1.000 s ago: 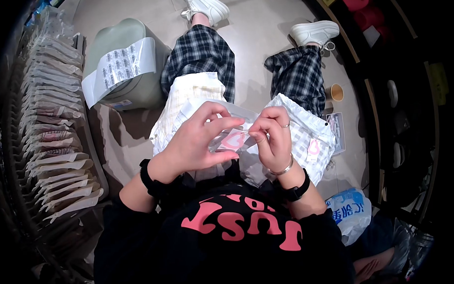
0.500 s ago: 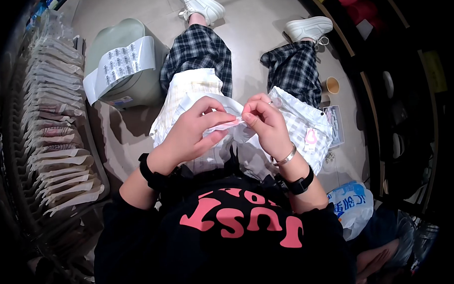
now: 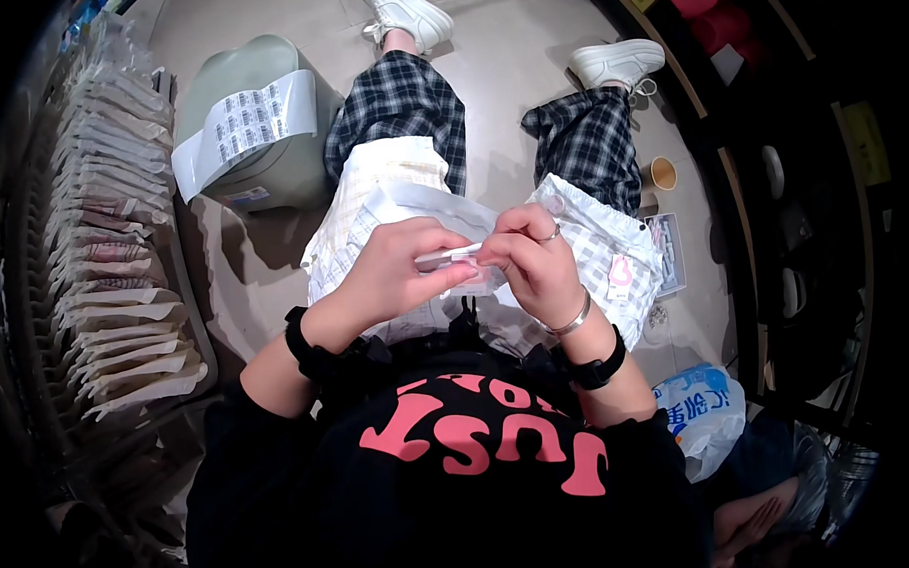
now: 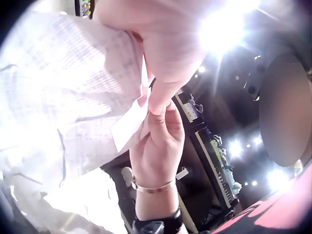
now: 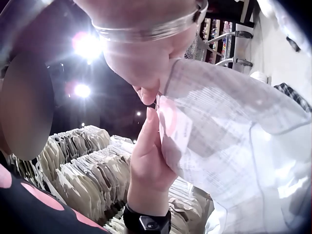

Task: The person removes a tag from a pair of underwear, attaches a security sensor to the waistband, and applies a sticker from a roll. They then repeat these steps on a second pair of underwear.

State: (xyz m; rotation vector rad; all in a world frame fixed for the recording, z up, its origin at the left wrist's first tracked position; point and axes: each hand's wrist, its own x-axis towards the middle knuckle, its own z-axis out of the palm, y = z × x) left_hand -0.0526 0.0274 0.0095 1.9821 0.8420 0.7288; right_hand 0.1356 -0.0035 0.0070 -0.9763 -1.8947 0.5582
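Note:
In the head view the left hand pinches a pale checked garment's edge by a white tag with pink print. Touching its fingertips, the right hand has thumb and forefinger pressed together at the tag's top. The left wrist view has the tag standing out from the garment, between the left hand and right hand. From the right wrist, the tag hangs against the cloth, beside the left thumb. Whatever fine piece the right fingertips hold is too small to tell.
Packed garments line the left. A grey-green bin carries a barcode label sheet. A grey checked garment lies over the right leg, near a paper cup, a small box and a plastic bag. Dark shelves stand right.
The left thumb and fingers, spread apart a second ago, have come together on the cloth's edge by the tag. Both hands are closer together, and the tag's face has turned from the head view.

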